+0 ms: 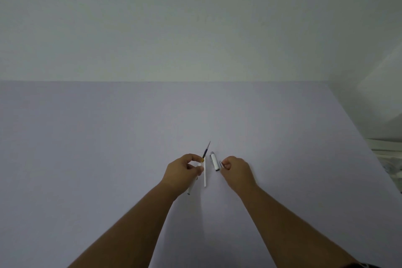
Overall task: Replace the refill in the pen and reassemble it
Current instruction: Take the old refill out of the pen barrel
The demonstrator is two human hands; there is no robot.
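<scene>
My left hand (185, 169) was closed around the white pen barrel (191, 187), thumb and fingertips pinched at its upper end, with the lower end poking out below my palm toward me. A refill (206, 150) stuck out of the far end of that grip, dark along its shaft and tapering to a fine tip that pointed away from me and a little to the right. Whether it was already seated in the barrel or only held against it, I could not tell; my fingers covered the join.

A second, white refill (205, 173) lay on the tabletop (108, 137) just beside my left hand, on its right, its long axis running nearly straight away from me. Just right of that lay the pen cap (214, 162), white with a grey end, also lengthwise away from me and tilted slightly left at the top.

My right hand (236, 169) was curled loosely, fingers folded in, just beside the cap on its right. Something small and thin showed at its fingertips, possibly the cap's clip, too small to be sure of; I could not say if it held anything.

What mattered for the next move, as I judged it, was that the cap lay between my two hands, nearer my right, and roughly parallel with the barrel. So my right hand was the one to lift it and bring it in line with the barrel's axis.
</scene>
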